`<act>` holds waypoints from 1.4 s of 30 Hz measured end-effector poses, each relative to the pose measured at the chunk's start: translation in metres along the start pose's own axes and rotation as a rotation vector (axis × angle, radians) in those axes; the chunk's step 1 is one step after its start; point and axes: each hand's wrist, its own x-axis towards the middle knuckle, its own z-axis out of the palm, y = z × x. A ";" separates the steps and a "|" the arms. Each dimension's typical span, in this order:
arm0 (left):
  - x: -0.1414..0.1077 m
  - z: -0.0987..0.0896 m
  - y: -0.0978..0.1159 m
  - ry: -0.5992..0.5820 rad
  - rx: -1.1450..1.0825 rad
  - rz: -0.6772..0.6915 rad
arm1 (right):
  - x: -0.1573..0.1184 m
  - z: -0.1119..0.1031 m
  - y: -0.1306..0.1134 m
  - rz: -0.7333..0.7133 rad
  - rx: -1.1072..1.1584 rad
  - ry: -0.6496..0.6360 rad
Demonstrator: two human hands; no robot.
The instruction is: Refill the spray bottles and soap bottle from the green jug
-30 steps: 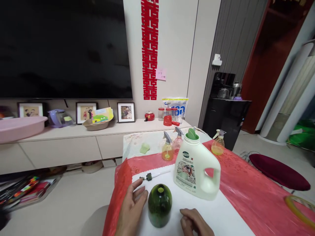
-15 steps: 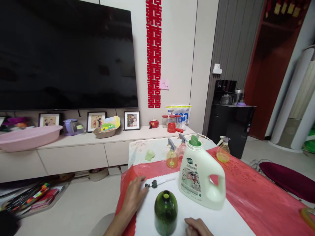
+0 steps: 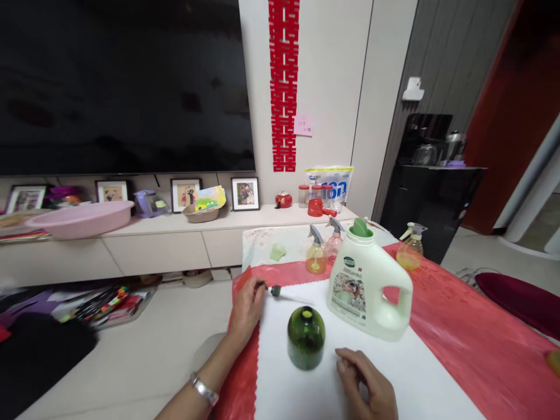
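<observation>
My left hand [image 3: 248, 307] is at the left edge of the white mat [image 3: 280, 385], its thumb and fingers pinching the nozzle end of a dark pump head [image 3: 275, 290]. The pump's pale tube points right, slightly blurred. A green, see-through bottle [image 3: 306, 341] with an uncapped neck stands upright on the mat between my hands. Just right of it, my right hand [image 3: 370, 385] rests with loosely curled fingers, and I see nothing in them. Behind the bottle stands a large pale-green jug [image 3: 371, 291] with a handle and a green measuring cup [image 3: 360, 227] in its mouth.
Two spray bottles, one yellow [image 3: 315, 256] and one pink [image 3: 334, 246], stand left of the jug. Another yellow spray bottle [image 3: 410, 251] is on the right. A pale green scrap [image 3: 277, 252] lies at the back. Red cloth [image 3: 464, 326] covers the table; a low cabinet [image 3: 157, 256] lies beyond.
My left hand has closed on the pump's nozzle end. More of my right hand now shows beside the bottle. The whole view has tilted downward and shifted left.
</observation>
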 end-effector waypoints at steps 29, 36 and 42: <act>-0.006 -0.009 0.129 0.233 -0.006 0.878 | -0.003 -0.007 -0.007 0.064 -0.048 -0.112; -0.033 0.011 0.112 0.073 -0.078 0.785 | -0.003 -0.008 -0.009 0.037 -0.052 -0.131; -0.053 0.024 0.094 -0.042 -0.245 0.499 | 0.002 -0.011 -0.005 -0.070 -0.055 -0.165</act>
